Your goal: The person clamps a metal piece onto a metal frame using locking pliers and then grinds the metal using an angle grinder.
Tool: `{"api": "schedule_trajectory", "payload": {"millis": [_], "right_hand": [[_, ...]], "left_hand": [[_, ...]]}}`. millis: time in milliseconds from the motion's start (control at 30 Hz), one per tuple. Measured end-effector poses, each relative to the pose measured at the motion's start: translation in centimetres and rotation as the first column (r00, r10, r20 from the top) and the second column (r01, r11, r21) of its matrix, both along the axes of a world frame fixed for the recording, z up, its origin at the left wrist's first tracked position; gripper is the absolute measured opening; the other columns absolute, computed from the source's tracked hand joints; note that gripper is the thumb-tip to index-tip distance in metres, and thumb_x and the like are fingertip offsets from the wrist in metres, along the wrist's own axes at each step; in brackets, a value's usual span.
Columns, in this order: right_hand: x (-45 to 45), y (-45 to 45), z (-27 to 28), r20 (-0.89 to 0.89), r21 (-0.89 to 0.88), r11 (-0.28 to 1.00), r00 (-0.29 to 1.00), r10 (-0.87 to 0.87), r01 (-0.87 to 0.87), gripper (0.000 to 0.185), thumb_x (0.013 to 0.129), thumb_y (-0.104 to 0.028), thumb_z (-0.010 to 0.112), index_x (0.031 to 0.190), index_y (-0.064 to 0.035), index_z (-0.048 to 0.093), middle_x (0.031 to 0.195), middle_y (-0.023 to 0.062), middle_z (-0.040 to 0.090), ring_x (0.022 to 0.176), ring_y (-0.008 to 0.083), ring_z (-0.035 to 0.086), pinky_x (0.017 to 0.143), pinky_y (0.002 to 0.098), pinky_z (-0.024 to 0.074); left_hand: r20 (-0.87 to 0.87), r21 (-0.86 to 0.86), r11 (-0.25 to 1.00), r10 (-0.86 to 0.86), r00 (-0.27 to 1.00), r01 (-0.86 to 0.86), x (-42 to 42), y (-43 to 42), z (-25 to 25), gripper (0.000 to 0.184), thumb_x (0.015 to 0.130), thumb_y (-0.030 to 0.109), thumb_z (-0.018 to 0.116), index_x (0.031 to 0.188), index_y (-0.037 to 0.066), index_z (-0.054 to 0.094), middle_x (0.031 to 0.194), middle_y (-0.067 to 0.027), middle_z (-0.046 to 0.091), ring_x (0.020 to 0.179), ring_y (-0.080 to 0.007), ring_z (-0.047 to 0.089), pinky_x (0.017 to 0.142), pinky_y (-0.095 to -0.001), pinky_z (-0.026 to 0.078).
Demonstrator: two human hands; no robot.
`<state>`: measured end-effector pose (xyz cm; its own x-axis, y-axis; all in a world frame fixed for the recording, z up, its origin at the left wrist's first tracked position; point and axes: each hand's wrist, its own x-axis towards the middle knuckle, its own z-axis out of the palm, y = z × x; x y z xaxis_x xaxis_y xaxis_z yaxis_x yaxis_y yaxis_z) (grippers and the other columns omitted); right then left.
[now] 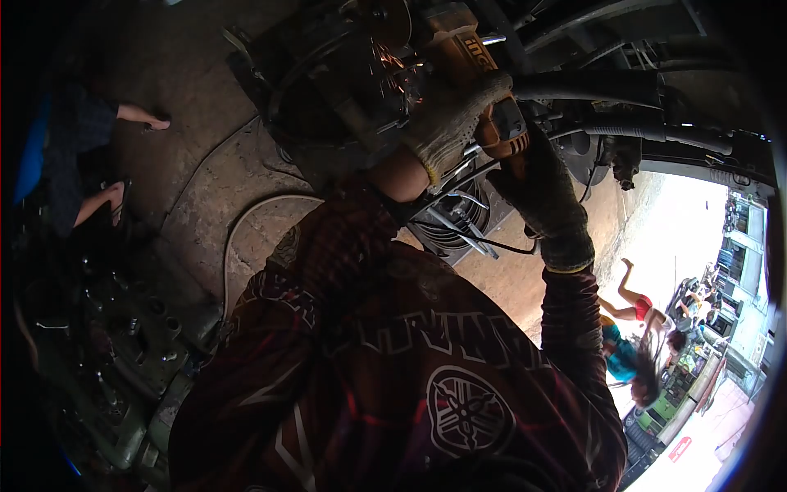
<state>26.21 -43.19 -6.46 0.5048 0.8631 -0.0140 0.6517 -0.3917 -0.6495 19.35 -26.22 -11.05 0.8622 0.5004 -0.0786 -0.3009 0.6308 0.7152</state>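
Observation:
An orange and black angle grinder (pixel 464 56) lies across the top centre, its disc (pixel 388 20) at the upper left end. Orange sparks (pixel 387 70) fly beside dark metal parts below the disc. My left hand (pixel 451 127), in a pale, dirty work glove, is wrapped round the grinder's body. Round the rear end of the tool closes my right hand (pixel 545 197), in a darker glove; its fingertips are partly hidden in shadow. The exact spot where the disc touches metal is too dark to make out.
Dark frame pipes and hoses (pixel 598 87) cross the upper right. Coiled cable (pixel 447 234) and a metal stand lie beneath the hands. A hose (pixel 234 238) curves over the floor. One person's legs (pixel 102 201) show at left, other people (pixel 635 348) at right. Machinery (pixel 123 353) fills the lower left.

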Motion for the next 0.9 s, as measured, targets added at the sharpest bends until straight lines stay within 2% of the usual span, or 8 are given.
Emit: {"api": "schedule_trajectory", "payload": {"millis": [67,333,433,567,667,700,800,900], "right_hand": [[-0.3,0.3,0.3,-0.025,-0.040,0.999,0.999,-0.026,0.025,0.079,0.080,-0.022,0.076,0.147,-0.0073,0.037,0.128,0.0211,0.061,0.115,0.0363,0.064,0.094,0.0437,0.0542],[-0.8,0.0,1.1,-0.047,-0.059,0.995,0.996,-0.078,0.076,0.078,0.076,-0.010,0.082,0.143,-0.0024,0.041,0.127,0.0172,0.060,0.114,0.0288,0.062,0.095,0.0387,0.0520],[-0.9,-0.5,0.5,-0.069,-0.047,0.996,0.995,-0.078,0.075,0.078,0.077,-0.012,0.083,0.142,-0.0016,0.041,0.126,0.0171,0.060,0.113,0.0284,0.062,0.095,0.0387,0.0521],[-2.1,-1.4,-0.6,-0.215,-0.053,0.990,0.967,-0.139,0.130,0.080,0.076,-0.017,0.085,0.140,0.0006,0.042,0.125,0.0167,0.062,0.114,0.0260,0.062,0.096,0.0380,0.0522],[-3.3,-2.0,-0.4,-0.057,0.026,1.000,0.998,-0.012,0.013,0.081,0.076,-0.019,0.086,0.141,0.0003,0.041,0.126,0.0172,0.061,0.117,0.0259,0.062,0.098,0.0380,0.0516],[-3.9,-2.1,0.0,-0.246,0.002,0.993,0.963,-0.113,0.117,0.082,0.076,-0.019,0.086,0.142,0.0001,0.040,0.129,0.0176,0.060,0.119,0.0270,0.061,0.100,0.0388,0.0507],[-4.5,-3.5,-1.6,-0.309,0.071,0.989,0.946,-0.099,0.127,0.083,0.076,-0.018,0.086,0.143,-0.0003,0.040,0.130,0.0175,0.060,0.120,0.0274,0.061,0.102,0.0396,0.0500],[-5.1,-4.7,-2.8,-0.359,-0.001,0.989,0.923,-0.140,0.149,0.086,0.076,-0.015,0.085,0.145,-0.0002,0.037,0.132,0.0166,0.059,0.122,0.0267,0.060,0.102,0.0397,0.0494]], "left_hand": [[0.018,0.001,1.000,0.002,1.000,-0.002,0.0,0.0,-0.2,0.029,0.090,0.018,0.073,0.110,0.004,0.058,0.094,-0.0035,0.064,0.081,-0.0130,0.068,0.067,-0.0279,0.059],[0.030,-0.009,1.000,0.010,1.000,-0.010,-0.5,-0.5,1.6,0.028,0.088,0.018,0.076,0.108,0.007,0.059,0.089,0.0005,0.061,0.076,-0.0083,0.063,0.064,-0.0263,0.056],[-0.104,0.025,1.000,-0.009,0.995,0.012,-0.5,-0.7,0.6,0.028,0.089,0.018,0.075,0.108,0.007,0.059,0.088,0.0008,0.061,0.077,-0.0079,0.063,0.065,-0.0258,0.056],[0.010,0.040,0.999,-0.009,1.000,0.009,-1.5,-1.9,-0.2,0.030,0.089,0.017,0.075,0.111,0.006,0.057,0.095,-0.0015,0.062,0.082,-0.0115,0.066,0.072,-0.0279,0.058],[0.025,0.062,0.997,-0.043,0.999,0.042,-2.0,-2.3,-1.1,0.035,0.089,0.016,0.076,0.115,0.006,0.056,0.101,-0.0043,0.063,0.087,-0.0152,0.068,0.073,-0.0315,0.060],[0.024,0.010,0.999,-0.043,0.999,0.043,-2.5,-2.7,-0.8,0.036,0.089,0.016,0.076,0.116,0.006,0.056,0.103,-0.0050,0.063,0.089,-0.0155,0.068,0.073,-0.0317,0.061],[-0.055,-0.031,0.996,-0.083,0.995,0.082,-4.1,-3.8,0.1,0.037,0.089,0.019,0.076,0.117,0.005,0.056,0.107,-0.0060,0.062,0.090,-0.0148,0.067,0.073,-0.0299,0.060],[-0.161,0.184,0.980,-0.052,0.986,0.081,-5.0,-4.3,0.4,0.037,0.089,0.024,0.075,0.114,0.002,0.059,0.105,-0.0049,0.063,0.086,-0.0117,0.066,0.072,-0.0267,0.056]]}}
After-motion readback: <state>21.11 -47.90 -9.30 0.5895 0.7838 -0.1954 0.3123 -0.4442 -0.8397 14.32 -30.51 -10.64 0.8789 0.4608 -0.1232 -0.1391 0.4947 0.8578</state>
